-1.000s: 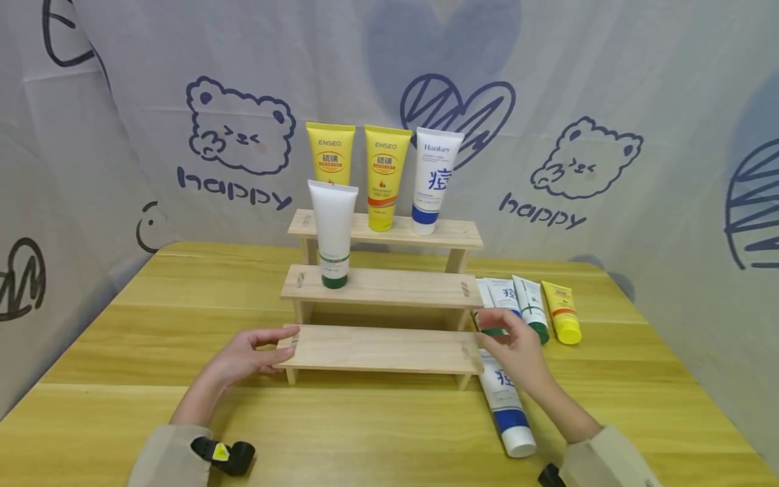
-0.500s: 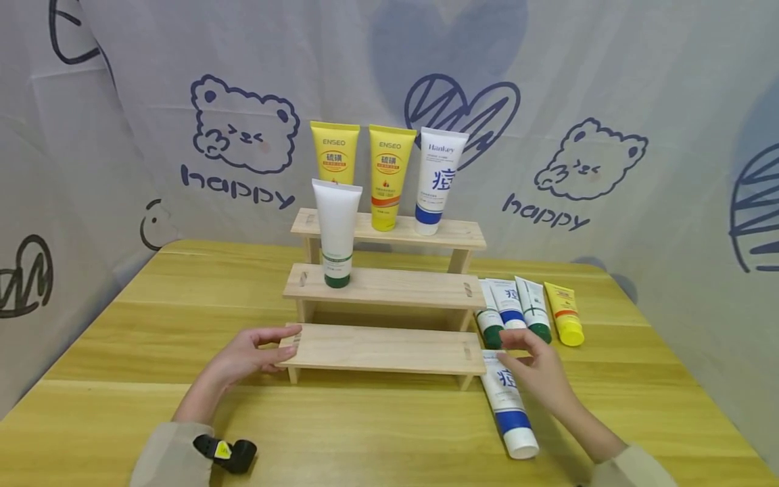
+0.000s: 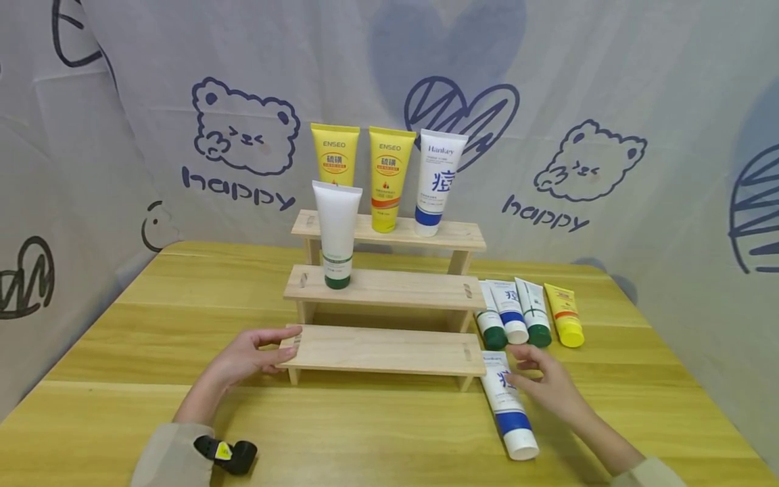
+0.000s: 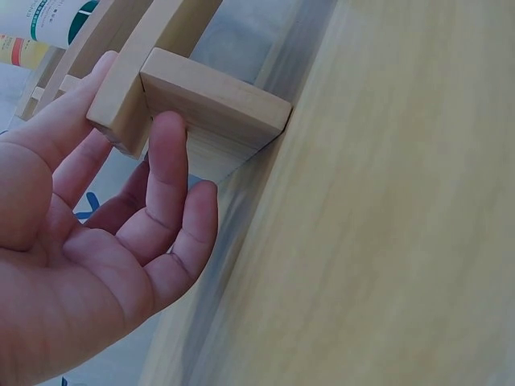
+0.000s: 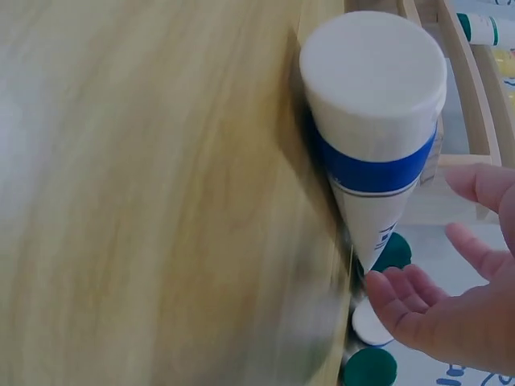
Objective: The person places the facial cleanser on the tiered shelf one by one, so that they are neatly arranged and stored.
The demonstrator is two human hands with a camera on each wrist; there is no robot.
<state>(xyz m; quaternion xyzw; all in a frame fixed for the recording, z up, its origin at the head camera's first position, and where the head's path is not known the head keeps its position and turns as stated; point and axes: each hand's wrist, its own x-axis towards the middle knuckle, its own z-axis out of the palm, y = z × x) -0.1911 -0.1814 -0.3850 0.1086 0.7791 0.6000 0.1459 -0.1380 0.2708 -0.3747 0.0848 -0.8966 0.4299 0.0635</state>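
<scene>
A three-step wooden display stand (image 3: 383,348) stands mid-table. My left hand (image 3: 248,353) pinches the left end of its lowest board, and the left wrist view shows fingers by the board's leg (image 4: 217,92). On the right, a white and blue tube (image 3: 505,406) lies on the table with its cap toward me. Relaxed and holding nothing, my right hand (image 3: 544,382) hovers at this tube's right side; contact cannot be told. On the middle step a white tube with a green cap (image 3: 337,233) stands upright.
Two yellow tubes (image 3: 389,179) and a white and blue tube (image 3: 439,182) stand on the top step. Right of the stand lie several more tubes, among them a green-capped one (image 3: 533,311) and a yellow one (image 3: 564,314). A printed cloth (image 3: 353,61) hangs behind the table.
My right hand has left the right end of the lowest board and moved right and down to the lying white and blue tube. The left hand keeps its hold on the board.
</scene>
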